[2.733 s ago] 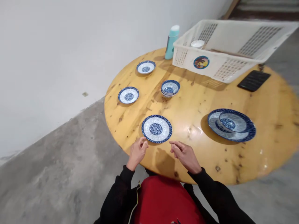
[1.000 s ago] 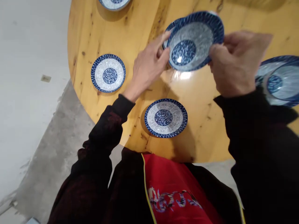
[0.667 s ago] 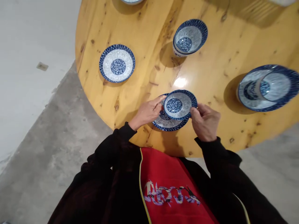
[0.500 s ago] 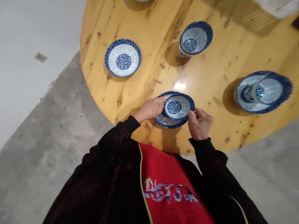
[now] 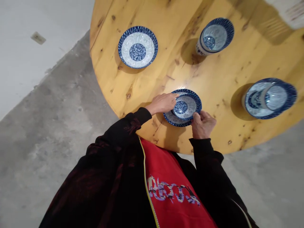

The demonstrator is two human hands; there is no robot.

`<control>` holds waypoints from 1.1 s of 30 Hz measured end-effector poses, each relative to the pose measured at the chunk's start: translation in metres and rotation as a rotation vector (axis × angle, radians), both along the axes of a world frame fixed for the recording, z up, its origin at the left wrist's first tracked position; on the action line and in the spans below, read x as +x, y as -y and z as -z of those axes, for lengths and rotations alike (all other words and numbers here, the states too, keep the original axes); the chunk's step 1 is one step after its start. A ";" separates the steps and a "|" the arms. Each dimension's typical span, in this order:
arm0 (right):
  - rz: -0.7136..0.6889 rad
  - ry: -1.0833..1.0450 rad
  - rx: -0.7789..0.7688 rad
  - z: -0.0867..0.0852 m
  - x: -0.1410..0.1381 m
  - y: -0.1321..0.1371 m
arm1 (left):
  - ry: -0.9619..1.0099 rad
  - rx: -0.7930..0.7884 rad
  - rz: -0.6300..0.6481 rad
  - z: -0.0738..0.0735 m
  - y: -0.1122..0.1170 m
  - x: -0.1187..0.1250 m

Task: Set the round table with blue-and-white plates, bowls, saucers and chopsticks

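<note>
1. Altogether, three round blue-and-white patterned ceramic plates show on the round, honey-coloured wooden table (image 5: 213,91): a front plate (image 5: 170,118) at the near edge, an upper-left plate (image 5: 138,52) with nothing on it, and a right-hand plate (image 5: 259,110).
2. Bowls of the same blue-rimmed ceramic appear in three places: one held bowl (image 5: 186,107) above the front plate, one standing bowl (image 5: 278,96) on the right-hand plate, and a nested bowl stack (image 5: 215,36) standing alone beyond the hands. The stack has at least two bowls; its exact number cannot be told.
3. Two bare hands are at work, both at the held bowl, which lies within most of the front plate's outline, hiding its middle. Whether its foot touches the plate cannot be made out.
4. The left hand (image 5: 164,103) comes in from the left, back upward, fingers close together and nearly straight, tips at the bowl's left rim. Its thumb is hidden, so whether it grips cannot be told.
5. The right hand (image 5: 203,125) pinches the bowl's lower-right rim between thumb and forefinger, the gap no wider than the rim; the other fingers curl inward.
6. One corner of a white plastic basket (image 5: 288,12) shows at the upper right.
</note>
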State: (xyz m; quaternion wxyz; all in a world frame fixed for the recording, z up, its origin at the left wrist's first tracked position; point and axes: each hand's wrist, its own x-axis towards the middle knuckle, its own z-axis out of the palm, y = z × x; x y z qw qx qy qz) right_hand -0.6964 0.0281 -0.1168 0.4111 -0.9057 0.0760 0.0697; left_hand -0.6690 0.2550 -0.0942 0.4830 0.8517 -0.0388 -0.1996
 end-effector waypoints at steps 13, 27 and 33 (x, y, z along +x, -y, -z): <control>0.215 -0.007 0.026 -0.031 -0.020 0.005 | 0.061 0.065 -0.165 -0.020 -0.040 -0.016; 0.273 -0.087 0.268 -0.039 -0.118 -0.039 | -0.085 0.028 -0.334 -0.013 -0.065 -0.125; 0.126 -0.245 0.366 -0.032 -0.152 -0.076 | -0.091 0.067 -0.254 -0.010 -0.058 -0.152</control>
